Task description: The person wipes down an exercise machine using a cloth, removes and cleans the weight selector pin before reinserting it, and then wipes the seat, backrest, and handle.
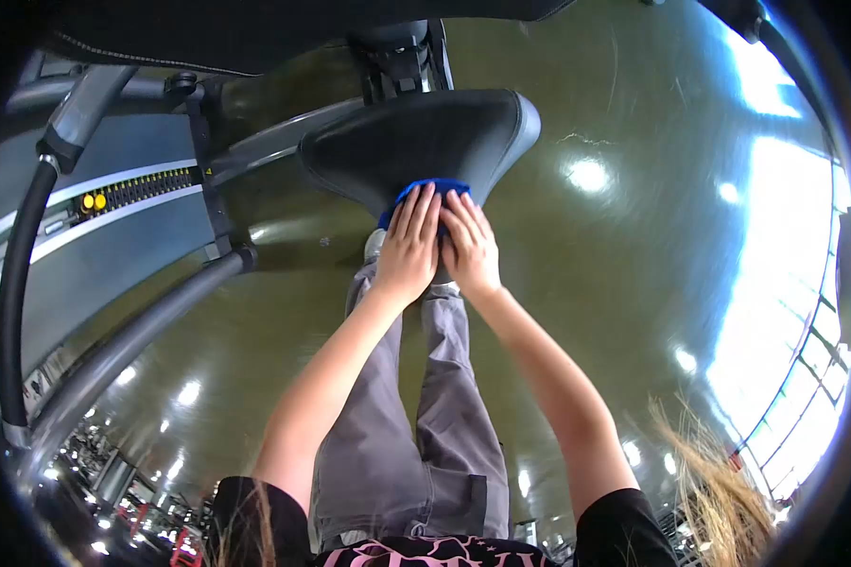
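A blue cloth (pixel 438 182) lies on the front part of a black padded seat (pixel 411 137). My left hand (pixel 411 248) rests flat on the cloth, its fingers stretched out and pointing away from me. Beside it, my right hand (pixel 471 244) lies flat too, fingers extended with their tips at the cloth. The two hands almost touch, and most of the cloth is hidden beneath them. Under my hands, the near end of the seat is largely covered.
Left of the seat stands a weight stack (pixel 147 194) with yellow markings, behind a tubular frame (pixel 142 331). A dark pad (pixel 189 33) overhangs the top of the view. My legs (pixel 378 444) are below the seat; shiny floor (pixel 615 312) extends right toward bright windows.
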{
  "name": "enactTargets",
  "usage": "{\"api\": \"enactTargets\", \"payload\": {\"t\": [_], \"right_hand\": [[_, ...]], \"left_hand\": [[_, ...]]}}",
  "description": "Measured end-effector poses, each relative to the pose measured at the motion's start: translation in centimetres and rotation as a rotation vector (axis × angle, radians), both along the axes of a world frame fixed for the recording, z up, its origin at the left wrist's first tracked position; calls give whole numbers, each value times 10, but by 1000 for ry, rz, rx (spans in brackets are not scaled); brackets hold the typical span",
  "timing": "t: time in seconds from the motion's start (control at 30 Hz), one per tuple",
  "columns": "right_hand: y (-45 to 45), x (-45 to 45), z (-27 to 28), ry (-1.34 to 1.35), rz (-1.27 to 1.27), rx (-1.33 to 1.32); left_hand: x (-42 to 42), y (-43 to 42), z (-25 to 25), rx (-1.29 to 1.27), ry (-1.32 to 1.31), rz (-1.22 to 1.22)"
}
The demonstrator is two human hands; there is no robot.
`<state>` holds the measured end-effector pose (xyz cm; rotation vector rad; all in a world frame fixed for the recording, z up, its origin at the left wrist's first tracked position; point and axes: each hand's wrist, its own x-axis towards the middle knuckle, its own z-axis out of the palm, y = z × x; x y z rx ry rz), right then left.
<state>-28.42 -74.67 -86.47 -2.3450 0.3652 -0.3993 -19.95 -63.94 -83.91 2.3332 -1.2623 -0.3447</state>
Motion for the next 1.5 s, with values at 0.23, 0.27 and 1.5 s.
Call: {"api": "enactTargets", "payload": {"t": [0.23,0.27,1.5], "right_hand": [[30,-53,0,125,197,41],[29,-57,-1,133,218,16],[7,141,-3,-50,245,-326]], "left_hand": [[-70,41,-18,-165,216,179],[-81,41,-19,-176,228,224],[105,22,-30,-151,-178,266]]}}
